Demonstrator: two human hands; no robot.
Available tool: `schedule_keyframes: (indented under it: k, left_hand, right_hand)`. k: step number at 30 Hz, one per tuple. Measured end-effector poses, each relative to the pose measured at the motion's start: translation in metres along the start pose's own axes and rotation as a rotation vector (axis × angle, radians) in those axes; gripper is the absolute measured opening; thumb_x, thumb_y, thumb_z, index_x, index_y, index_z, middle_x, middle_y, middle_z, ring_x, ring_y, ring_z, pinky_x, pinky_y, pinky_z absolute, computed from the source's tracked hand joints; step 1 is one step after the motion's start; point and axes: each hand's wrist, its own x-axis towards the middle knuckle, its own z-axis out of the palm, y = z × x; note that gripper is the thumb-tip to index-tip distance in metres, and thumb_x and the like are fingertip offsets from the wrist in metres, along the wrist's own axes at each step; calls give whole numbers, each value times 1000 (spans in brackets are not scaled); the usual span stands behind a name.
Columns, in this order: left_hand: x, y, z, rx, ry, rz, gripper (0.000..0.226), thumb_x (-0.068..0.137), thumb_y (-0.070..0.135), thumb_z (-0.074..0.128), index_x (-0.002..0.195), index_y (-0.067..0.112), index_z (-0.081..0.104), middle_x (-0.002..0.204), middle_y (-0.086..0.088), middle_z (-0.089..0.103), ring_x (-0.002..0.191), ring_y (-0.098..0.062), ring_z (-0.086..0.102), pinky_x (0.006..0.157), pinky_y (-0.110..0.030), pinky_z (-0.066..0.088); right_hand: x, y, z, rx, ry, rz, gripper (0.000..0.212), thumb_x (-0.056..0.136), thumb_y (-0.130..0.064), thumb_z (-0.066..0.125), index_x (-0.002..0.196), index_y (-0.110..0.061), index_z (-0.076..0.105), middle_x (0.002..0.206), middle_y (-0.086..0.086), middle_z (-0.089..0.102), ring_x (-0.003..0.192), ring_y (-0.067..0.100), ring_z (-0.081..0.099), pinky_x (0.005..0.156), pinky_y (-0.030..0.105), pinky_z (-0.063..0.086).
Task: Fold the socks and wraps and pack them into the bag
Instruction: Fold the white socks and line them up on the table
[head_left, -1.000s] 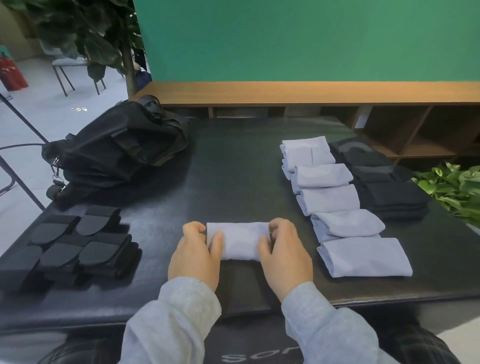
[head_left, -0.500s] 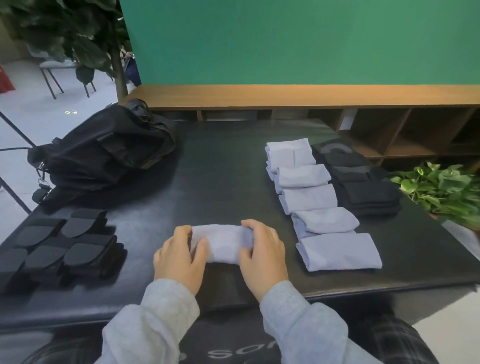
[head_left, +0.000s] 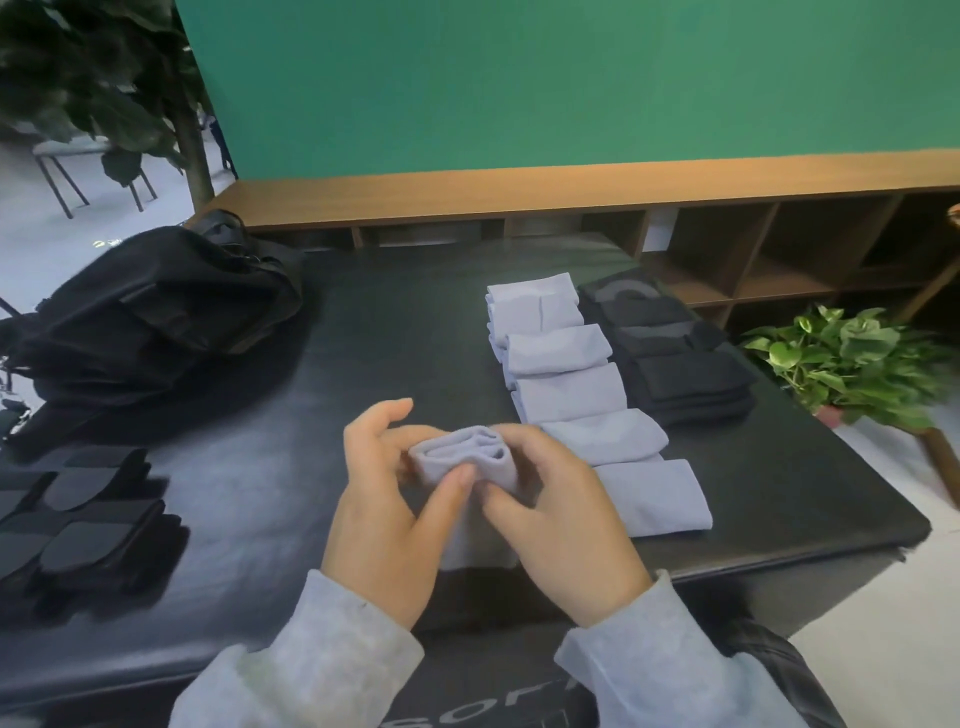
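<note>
Both hands meet over the near middle of the black table (head_left: 363, 332), holding one folded light-blue sock (head_left: 462, 457) up off the surface. The left hand (head_left: 389, 514) pinches its near edge between thumb and curled fingers, the index finger raised clear; the right hand (head_left: 561, 525) wraps the sock's right side, thumb pressed in beside the left thumb. The folded layers show at the sock's top end — a tight bundle.

Just right of the right hand lies a row of folded light-blue socks (head_left: 566, 389), running away from it, with a stack of black socks (head_left: 685, 374) beyond those. Well to the left of the left hand sit the black wraps (head_left: 83, 514), and farther off on that side, the black bag (head_left: 150, 312).
</note>
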Motion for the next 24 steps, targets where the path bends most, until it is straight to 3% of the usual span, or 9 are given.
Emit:
schedule_keyframes:
  k: [5, 8, 11, 13, 16, 18, 20, 24]
  left_hand:
    - [6, -17, 15, 112, -251, -116, 58, 81, 26, 68, 120, 43, 29, 103, 23, 62, 101, 4, 57, 90, -23, 45]
    - [9, -26, 26, 132, -366, -187, 45, 85, 22, 64, 115, 38, 35, 103, 18, 61, 97, 3, 58, 88, -30, 50]
    - [15, -27, 38, 83, -339, -185, 37, 85, 17, 63, 106, 37, 40, 93, 12, 63, 87, -2, 62, 78, -28, 52]
    - [22, -25, 47, -25, -293, -205, 37, 83, 13, 65, 104, 33, 43, 86, 5, 65, 79, -7, 63, 71, -26, 50]
    - [32, -21, 63, -302, -214, -313, 36, 81, 3, 65, 101, 23, 43, 73, -1, 66, 68, -9, 63, 61, -21, 48]
    - [38, -19, 73, -423, -156, -361, 32, 81, 1, 64, 95, 20, 42, 69, 0, 67, 63, -9, 62, 53, -20, 47]
    - [44, -19, 82, -419, -121, -340, 28, 82, 3, 63, 87, 20, 42, 67, 1, 64, 60, -9, 60, 49, -20, 45]
    - [65, -23, 97, -310, -69, -248, 25, 84, 7, 64, 85, 28, 49, 88, 10, 64, 62, -15, 57, 54, -28, 49]
  right_hand:
    - [4, 12, -18, 152, 149, 126, 15, 83, -9, 62, 87, -24, 61, 81, -12, 65, 77, 8, 60, 64, 18, 51]
    - [7, 22, -27, 223, 204, 188, 11, 85, -12, 62, 84, -22, 58, 77, -15, 64, 75, 7, 60, 59, 15, 50]
    - [9, 31, -32, 278, 293, 215, 20, 84, -9, 63, 91, -25, 53, 75, -8, 63, 69, 6, 58, 59, 14, 48]
    - [10, 36, -37, 294, 370, 200, 41, 84, -8, 65, 104, -37, 43, 76, -3, 60, 68, 7, 57, 61, 17, 49]
    - [12, 45, -46, 251, 424, 155, 64, 85, -12, 65, 115, -57, 30, 82, -11, 61, 79, 4, 61, 64, 14, 50]
    - [14, 52, -50, 162, 420, 128, 61, 87, -19, 63, 112, -63, 29, 90, -25, 59, 85, 1, 60, 66, 11, 48]
    - [18, 61, -52, 27, 415, 99, 48, 88, -21, 61, 107, -59, 38, 91, -23, 58, 84, 5, 58, 69, 12, 47]
    - [33, 73, -56, -171, 368, 145, 28, 89, -28, 57, 101, -51, 48, 94, -21, 53, 94, 10, 53, 86, 36, 49]
